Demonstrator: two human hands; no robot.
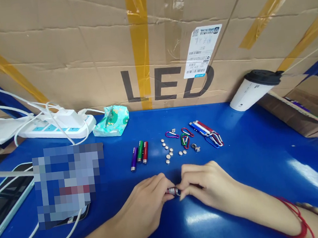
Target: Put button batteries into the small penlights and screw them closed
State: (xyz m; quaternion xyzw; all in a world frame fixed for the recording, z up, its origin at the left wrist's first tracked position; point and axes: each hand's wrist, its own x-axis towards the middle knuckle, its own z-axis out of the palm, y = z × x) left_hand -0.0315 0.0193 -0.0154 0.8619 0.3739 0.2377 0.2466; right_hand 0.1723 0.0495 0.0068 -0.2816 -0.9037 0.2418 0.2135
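My left hand [147, 199] is closed around a small keychain flashlight [172, 191], of which a short dark red and silver stretch shows between the hands. Thumb and finger of my right hand [207, 182] pinch its silver end. Beyond the hands lie purple [134, 158], green [140, 151] and red [145, 152] flashlight tubes. To their right are several button cells [168, 156] and two small silver end caps [195, 147]. Farther back sit loose carabiner clips [185, 139], beside several flashlights with clips attached [204, 129].
At the back left stand a white power strip [58, 133] with cables and a green tissue pack [112, 122]. Phones [8, 199] lie at the left. A lidded paper cup [251, 92] and an open carton [297, 115] are at right, with a large cardboard box [99, 64] behind.
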